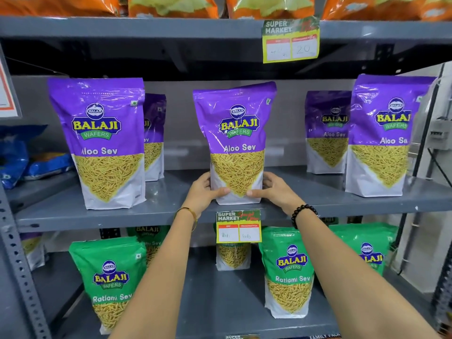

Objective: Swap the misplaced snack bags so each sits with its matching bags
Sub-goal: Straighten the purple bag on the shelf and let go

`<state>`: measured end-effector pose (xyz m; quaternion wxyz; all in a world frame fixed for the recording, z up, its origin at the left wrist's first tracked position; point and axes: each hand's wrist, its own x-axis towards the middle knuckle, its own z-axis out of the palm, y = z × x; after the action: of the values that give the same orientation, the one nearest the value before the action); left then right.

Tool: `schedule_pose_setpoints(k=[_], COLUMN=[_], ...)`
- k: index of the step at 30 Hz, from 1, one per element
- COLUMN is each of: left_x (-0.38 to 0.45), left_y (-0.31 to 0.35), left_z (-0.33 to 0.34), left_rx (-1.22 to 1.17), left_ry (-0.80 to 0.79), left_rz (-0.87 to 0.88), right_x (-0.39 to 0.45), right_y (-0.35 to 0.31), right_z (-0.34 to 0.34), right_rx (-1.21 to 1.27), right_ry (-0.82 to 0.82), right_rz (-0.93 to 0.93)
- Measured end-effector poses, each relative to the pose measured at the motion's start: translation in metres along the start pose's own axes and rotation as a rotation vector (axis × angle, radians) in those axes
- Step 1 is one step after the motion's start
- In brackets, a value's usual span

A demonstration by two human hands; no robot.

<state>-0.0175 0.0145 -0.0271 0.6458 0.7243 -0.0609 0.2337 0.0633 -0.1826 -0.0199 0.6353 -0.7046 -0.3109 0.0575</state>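
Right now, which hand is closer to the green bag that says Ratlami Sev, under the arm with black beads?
The right hand. It holds the purple Aloo Sev bag almost straight above that green Ratlami Sev bag; the left hand grips the purple bag's other side, farther away.

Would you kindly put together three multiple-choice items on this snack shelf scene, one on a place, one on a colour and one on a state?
1. Where does the bag held by both hands stand?
A. On the middle shelf, among the purple bags
B. On the lower shelf, among the green bags
C. On the top shelf, among the orange bags

2. What colour are the Ratlami Sev bags?
A. Blue
B. Green
C. Purple

3. How is the held bag?
A. Lying flat
B. Upside down
C. Upright, gripped at its base

Answers:
1. A: the held Aloo Sev bag rests on the middle shelf between purple bags.
2. B: the Ratlami Sev bag below is green.
3. C: the left hand and right hand clasp its lower sides, and its label reads upright.
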Motion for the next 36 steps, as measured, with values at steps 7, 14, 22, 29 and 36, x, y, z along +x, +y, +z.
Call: schedule_pose_setpoints(k=[7,14,22,29,36], left_x=[0.000,0.000,-0.003,-0.002,-0.025], left_y=[-0.001,-0.002,0.001,0.001,-0.004], left_z=[-0.003,-0.003,-0.002,-0.006,0.016], left_rx=[0.001,-0.005,-0.015,-0.009,0.193], left_ry=[0.018,0.032,0.013,0.090,0.378], left_rz=[-0.002,-0.002,0.005,-0.036,0.121], right_x=[0.000,0.000,0.000,-0.002,-0.028], right_y=[0.002,0.003,0.003,0.004,0.015], right_z=[0.002,0.002,0.002,0.003,0.023], right_rx=[-0.033,-0.030,-0.031,-0.003,-0.188], right_ry=[0.001,0.012,0.018,0.031,0.450], right_rz=[0.010,0.002,0.002,-0.055,-0.173])
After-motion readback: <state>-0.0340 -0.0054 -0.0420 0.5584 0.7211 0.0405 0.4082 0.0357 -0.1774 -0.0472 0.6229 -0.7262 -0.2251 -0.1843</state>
